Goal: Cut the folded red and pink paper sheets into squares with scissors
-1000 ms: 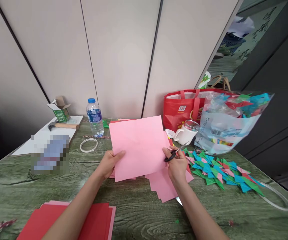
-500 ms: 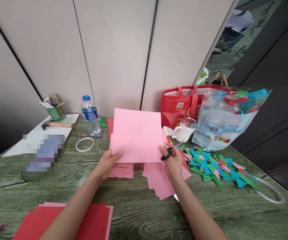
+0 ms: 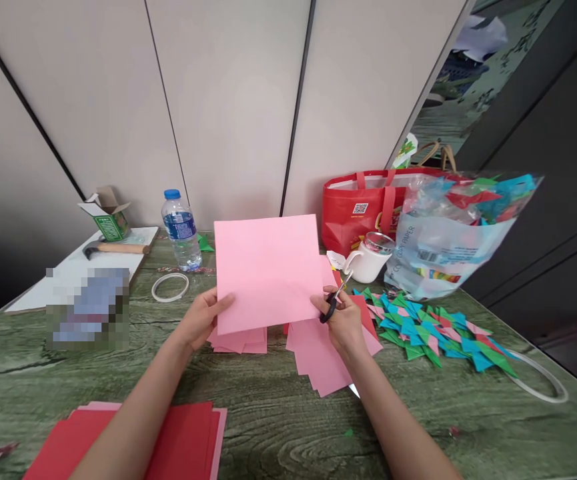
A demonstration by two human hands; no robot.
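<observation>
A sheet of pink paper [image 3: 268,270] is held up between both hands above the table. My left hand [image 3: 202,319] pinches its lower left corner, thumb in front and fingers behind. At the lower right corner my right hand [image 3: 343,323] grips the sheet and also carries scissors [image 3: 333,303], black handles in the fingers and blades pointing up and to the right. Below the sheet lie pink paper pieces [image 3: 251,341] on the left and a fanned pink stack [image 3: 325,360] on the right, with red paper [image 3: 368,317] partly under it.
Red and pink sheets [image 3: 188,433] lie at the front left of the table. Behind stand a water bottle [image 3: 182,230], a white mug [image 3: 368,259], a red bag [image 3: 351,220] and a plastic bag [image 3: 448,253]. Folded paper pieces [image 3: 428,330] cover the right. A hammer [image 3: 123,248] rests at left.
The pink sheet has shifted left and tilted, its right side now higher. My left hand moved left with it. The scissors in my right hand have turned more upright.
</observation>
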